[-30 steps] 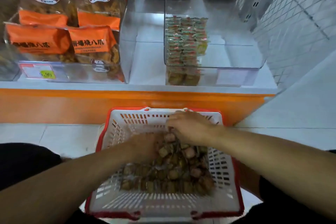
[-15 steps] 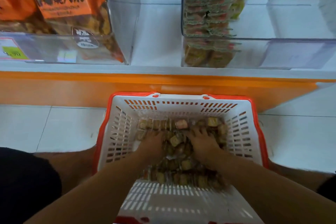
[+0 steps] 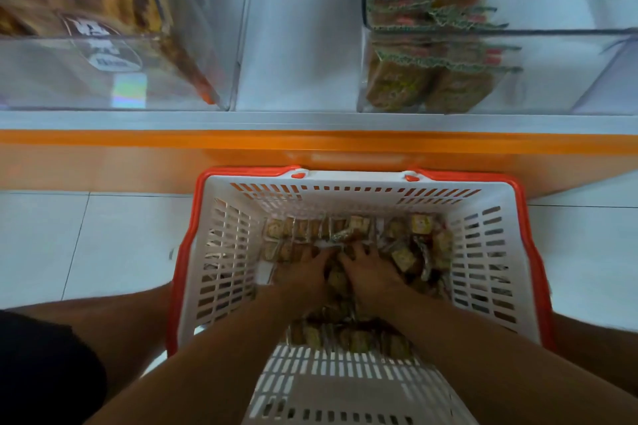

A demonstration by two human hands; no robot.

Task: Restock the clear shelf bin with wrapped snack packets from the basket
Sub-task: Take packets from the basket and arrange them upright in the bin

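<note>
- At far left on the shelf (image 3: 310,119) we see a clear bin of orange bags (image 3: 103,28); it belongs to another product, so we judge it has no part in this restock.
- Our left hand (image 3: 303,272) is sunk in the snack packets (image 3: 345,235), fingers spread forward over the heap. We cannot tell whether they have closed on any packet, since the tips are lost among the wrappers.
- The basket (image 3: 362,183) sits on the floor (image 3: 86,245) right against the orange shelf base, between our knees, probably so each handful has only a short lift up to the shelf.
- Our right hand (image 3: 373,272) lies just beside the left one, nearly touching it, fingers likewise buried; its grip is hidden too. Both hands together suggest a two-handed scoop rather than picking singles.
- The packets lie loose in the bottom of the basket, mostly toward its far wall.
- At right, the clear shelf bin (image 3: 500,72) holds rows stacked at its left side only. The remaining space explains why we are gathering more.
</note>
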